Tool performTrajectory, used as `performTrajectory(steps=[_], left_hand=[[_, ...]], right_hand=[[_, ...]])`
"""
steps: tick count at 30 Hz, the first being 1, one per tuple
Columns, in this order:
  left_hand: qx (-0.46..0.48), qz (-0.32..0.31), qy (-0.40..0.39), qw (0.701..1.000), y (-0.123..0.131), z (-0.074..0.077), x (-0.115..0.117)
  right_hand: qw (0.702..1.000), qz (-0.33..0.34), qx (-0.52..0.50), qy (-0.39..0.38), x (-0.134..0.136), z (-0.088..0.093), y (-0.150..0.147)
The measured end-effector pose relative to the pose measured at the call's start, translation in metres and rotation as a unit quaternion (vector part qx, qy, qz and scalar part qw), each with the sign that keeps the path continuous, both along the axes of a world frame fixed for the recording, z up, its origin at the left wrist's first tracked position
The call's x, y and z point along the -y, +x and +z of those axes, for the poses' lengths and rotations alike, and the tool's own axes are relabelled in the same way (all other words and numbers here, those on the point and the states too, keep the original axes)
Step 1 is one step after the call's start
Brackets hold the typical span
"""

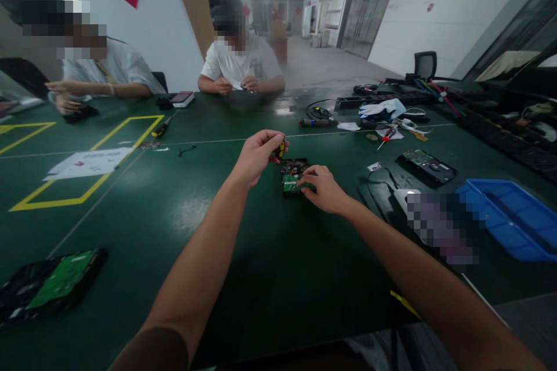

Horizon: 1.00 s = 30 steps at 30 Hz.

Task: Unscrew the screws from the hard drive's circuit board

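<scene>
Hard drive (pixel 289 184) lies flat on the green table (pixel 270 237), between the two hands, circuit board facing up. Right hand (pixel 325 190): fingers bent at the drive's right side; whether they grip it cannot be told. Left hand (pixel 257 156): thumb and fingers grasp a yellow-and-black tool (pixel 281 149) at the drive's far left corner; the tool's tip is not discernible. To the right, a second hard drive (pixel 426 166) rests flat. Beyond it lie a red-handled screwdriver (pixel 385 139) and a white glove (pixel 383 109). Across the table sits a person in a white shirt (pixel 261 64).
</scene>
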State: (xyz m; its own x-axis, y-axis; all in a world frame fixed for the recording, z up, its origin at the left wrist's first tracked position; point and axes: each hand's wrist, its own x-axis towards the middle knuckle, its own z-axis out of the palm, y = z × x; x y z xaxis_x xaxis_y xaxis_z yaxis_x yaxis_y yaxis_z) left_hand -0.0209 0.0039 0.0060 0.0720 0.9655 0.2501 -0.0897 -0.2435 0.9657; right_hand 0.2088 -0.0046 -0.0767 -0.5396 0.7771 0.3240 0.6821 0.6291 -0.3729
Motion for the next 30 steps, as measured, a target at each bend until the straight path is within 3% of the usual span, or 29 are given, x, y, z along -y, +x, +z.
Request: performTrajectory(steps=[5,7,10,14,20,25,30], left_hand=[[-0.152,0.063,-0.001,0.986,-0.01,-0.006,-0.005],[-0.262,0.072,-0.018,0.962,-0.016,-0.013,-0.009],[-0.387,0.075,-0.073,0.916,-0.022,-0.024,-0.014],[-0.405,0.044,-0.135,0.903,-0.027,-0.035,-0.018],[-0.39,0.011,-0.158,0.907,-0.028,-0.043,-0.022],[-0.448,0.012,-0.146,0.882,-0.027,-0.038,-0.021],[-0.518,0.011,-0.176,0.837,-0.028,-0.025,-0.016]], right_hand=[[0.989,-0.121,-0.045,-0.065,-0.001,0.003,0.009],[0.976,-0.167,-0.058,-0.123,0.002,0.002,0.013],[0.957,-0.182,-0.11,-0.195,0.008,-0.001,0.015],[0.937,-0.19,-0.17,-0.237,0.015,-0.002,0.011],[0.942,-0.177,-0.166,-0.233,0.022,0.003,0.002],[0.946,-0.135,-0.15,-0.255,0.027,0.002,-0.008],[0.975,-0.126,-0.036,-0.179,-0.004,0.008,0.007]])
